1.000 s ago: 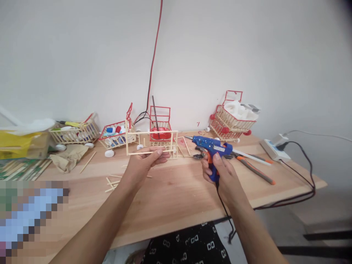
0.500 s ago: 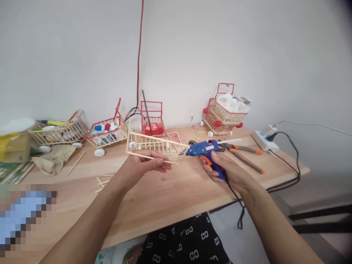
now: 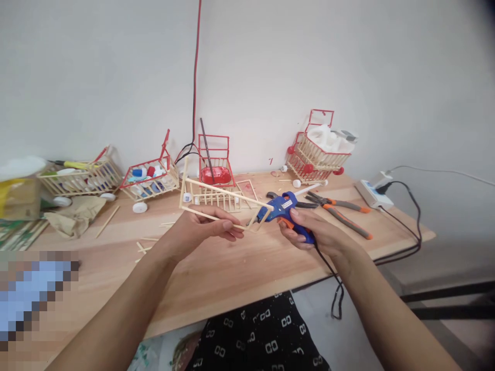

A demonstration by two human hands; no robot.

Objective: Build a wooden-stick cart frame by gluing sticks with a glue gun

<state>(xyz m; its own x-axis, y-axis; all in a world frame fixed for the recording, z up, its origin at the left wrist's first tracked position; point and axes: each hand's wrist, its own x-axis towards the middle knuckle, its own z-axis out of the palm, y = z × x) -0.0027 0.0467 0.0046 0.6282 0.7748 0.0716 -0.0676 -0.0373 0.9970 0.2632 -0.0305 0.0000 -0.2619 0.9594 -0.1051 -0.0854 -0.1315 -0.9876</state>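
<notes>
My left hand (image 3: 201, 229) is closed on the lower bar of a pale wooden stick frame (image 3: 222, 198), holding it tilted above the wooden table (image 3: 240, 268). My right hand (image 3: 313, 234) grips a blue hot glue gun (image 3: 284, 208) with an orange trigger. The gun's nozzle touches the frame's right corner. Its black cord hangs off the table's front edge.
Along the wall stand several stick carts with red rims: one (image 3: 83, 178) at far left, one (image 3: 150, 180) with bottle caps, one (image 3: 214, 162) with a red dish, one (image 3: 320, 152) at right. Orange-handled pliers (image 3: 336, 208), a power strip (image 3: 373, 193), loose sticks (image 3: 145, 247) and crumpled paper (image 3: 75, 216) lie around.
The frame has tilted from upright to slanted. My right hand has brought the glue gun down and left until its nozzle meets the frame's right corner.
</notes>
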